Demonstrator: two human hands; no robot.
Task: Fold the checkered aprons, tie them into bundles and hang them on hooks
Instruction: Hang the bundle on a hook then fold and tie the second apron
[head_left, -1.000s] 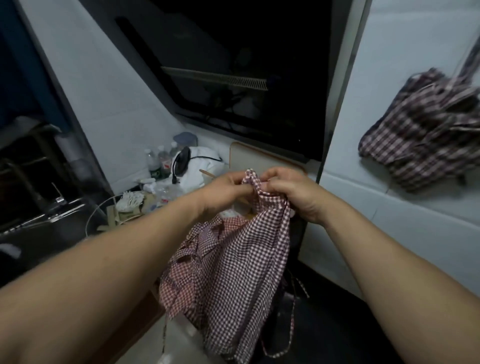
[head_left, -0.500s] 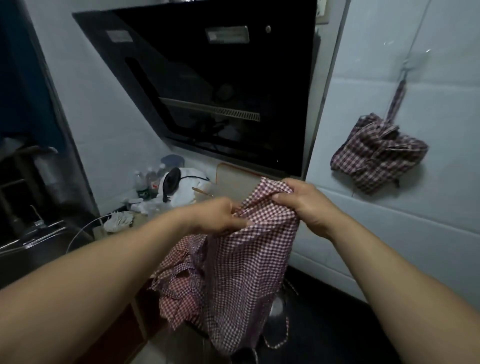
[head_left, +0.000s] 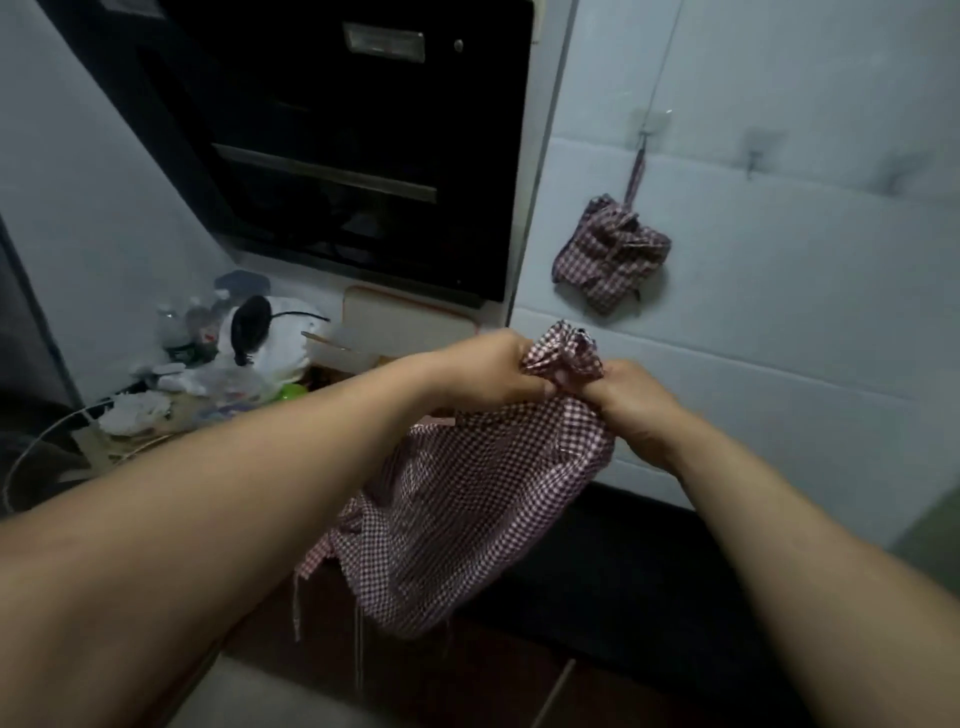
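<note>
Head view: at frame centre I see my left hand (head_left: 488, 371) and right hand (head_left: 631, 402) both clenched on the gathered top edge of the checkered apron (head_left: 467, 514), which hangs below them toward the floor. At right, a tied apron bundle (head_left: 610, 254) hangs from a wall hook (head_left: 647, 127). The cluttered bench (head_left: 171, 421) lies at left.

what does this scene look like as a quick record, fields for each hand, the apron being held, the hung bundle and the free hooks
left hand: gripping the bunched top of the apron
right hand: gripping the same bunch from the other side
held apron: red-and-white check, gathered at top, rest hanging loose, not yet bundled
hung bundle: tied checkered apron, hanging by its strap from a wall hook
free hooks: two, and, right of the used one
</note>
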